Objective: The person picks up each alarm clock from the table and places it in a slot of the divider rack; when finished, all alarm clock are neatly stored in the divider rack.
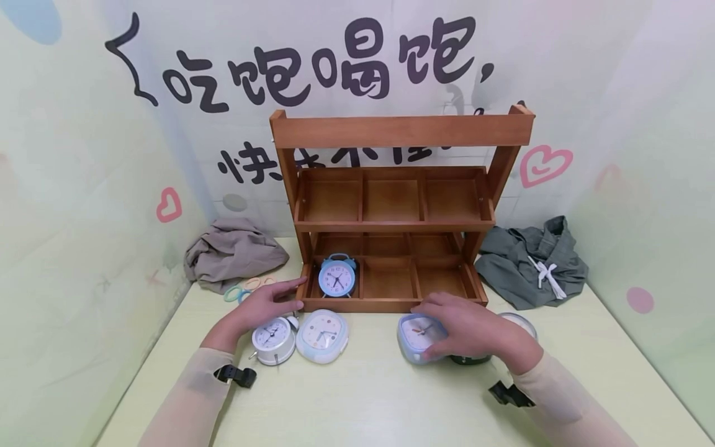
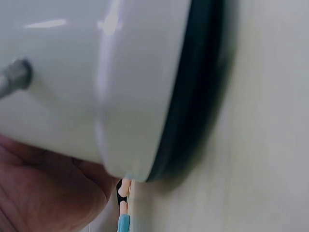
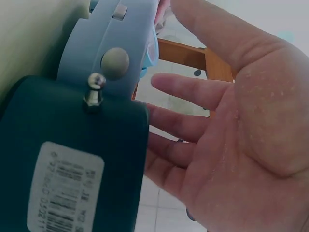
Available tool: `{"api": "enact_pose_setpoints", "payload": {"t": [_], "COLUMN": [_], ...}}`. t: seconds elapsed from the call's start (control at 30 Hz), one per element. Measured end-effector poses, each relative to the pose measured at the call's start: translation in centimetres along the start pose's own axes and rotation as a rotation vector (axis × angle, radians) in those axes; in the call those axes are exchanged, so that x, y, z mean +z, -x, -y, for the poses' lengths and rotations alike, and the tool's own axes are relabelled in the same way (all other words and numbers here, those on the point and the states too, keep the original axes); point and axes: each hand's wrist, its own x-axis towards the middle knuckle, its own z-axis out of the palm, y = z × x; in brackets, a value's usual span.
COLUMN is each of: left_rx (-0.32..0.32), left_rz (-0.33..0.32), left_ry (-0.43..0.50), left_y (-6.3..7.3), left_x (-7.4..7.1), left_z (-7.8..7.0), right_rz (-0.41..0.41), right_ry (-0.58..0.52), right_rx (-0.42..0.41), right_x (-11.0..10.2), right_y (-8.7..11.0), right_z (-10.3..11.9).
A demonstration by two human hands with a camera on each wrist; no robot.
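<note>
My left hand [image 1: 261, 309] rests its extended fingers on the front left corner of the brown wooden shelf [image 1: 391, 306]. Under its wrist stands a white twin-bell alarm clock [image 1: 274, 338], whose pale casing [image 2: 96, 87] fills much of the left wrist view. My right hand [image 1: 463, 320] spreads over a blue-purple alarm clock [image 1: 416, 335], thumb near its lower edge and fingers near its top. In the right wrist view the fingers are loosely extended beside this clock [image 3: 106, 48]. A dark green clock [image 3: 72, 154] with a barcode label lies mostly hidden below that hand.
A blue twin-bell clock [image 1: 337, 277] stands in the shelf's lower left compartment. A pale square clock [image 1: 322, 335] lies before the shelf. Another round clock [image 1: 519, 323] sits behind my right wrist. Brown cloth [image 1: 234, 251], scissors [image 1: 240, 292] and grey-green cloth [image 1: 527, 264] flank the shelf.
</note>
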Motion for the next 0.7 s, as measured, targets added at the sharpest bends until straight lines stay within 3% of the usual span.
{"api": "enact_pose_setpoints", "payload": {"t": [0.27, 0.7], "left_rx": [-0.009, -0.002], "left_rz": [0.010, 0.007], "left_ry": [0.023, 0.018], "left_y": [0.0, 0.0], "left_x": [0.0, 0.0], "left_z": [0.0, 0.2], "right_rz": [0.083, 0.060], "right_ry": [-0.023, -0.076], "right_rx": [0.071, 0.050], "right_x": [0.2, 2.1], "right_y": [-0.2, -1.2], "right_z": [-0.4, -1.2]}}
